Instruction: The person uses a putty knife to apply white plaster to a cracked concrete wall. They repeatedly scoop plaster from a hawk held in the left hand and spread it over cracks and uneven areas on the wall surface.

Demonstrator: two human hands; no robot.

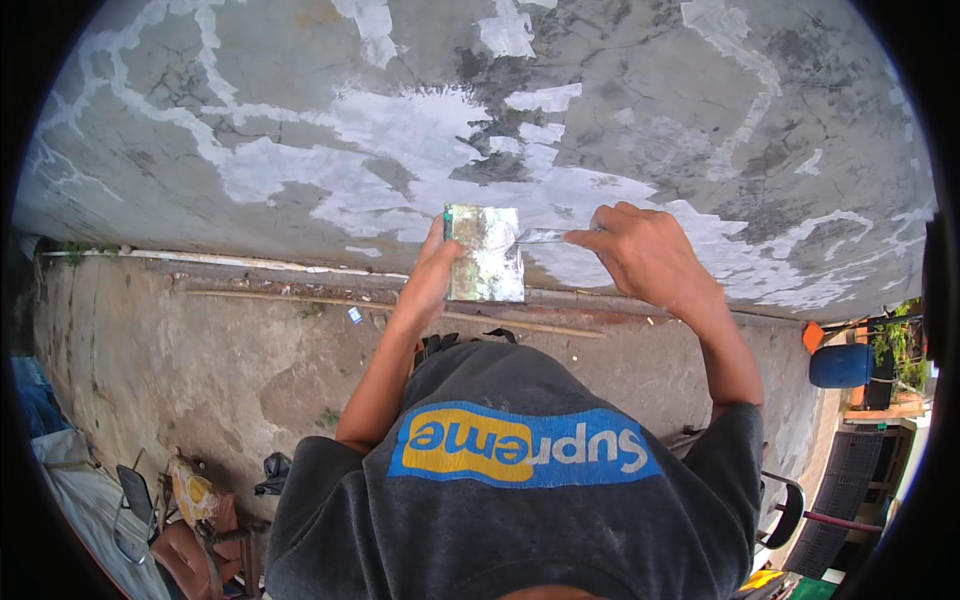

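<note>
grey sheet point(85, 490): spread at the far lower left, beside a brown seat point(183, 565) and near other clutter.
white pipe point(250, 265): running along the foot of the wall point(640, 130), over dusty brown ground point(220, 370).
black bag point(272, 474): lying crumpled on the ground, just beside the left sleeve.
small blue-and-white packet point(355, 315): dropped on the ground, near the left forearm.
long thin pole point(250, 295): stretched over the ground, roughly alongside the wall, passing behind the left forearm.
left hand point(436, 268): closed on the left edge of a flat rectangular plate point(488, 262), with the thumb laid over the face.
plate: held up in front of the wall, ahead of the chest, between both hands; smeared white, patchy with green and brown.
dark shirt point(540, 540): filling the lower middle, with a blue and yellow print.
flat-bladed tool point(543, 236): pointing left, with its tip at the plate's right edge; touching or just short of it, cannot tell.
right hand point(640, 250): holding the tool in narrowed fingers.
wall: grey, cracked, broadly patched with white.
blue barrel point(840, 366): standing at the far right, near green plants point(903, 345).
</note>
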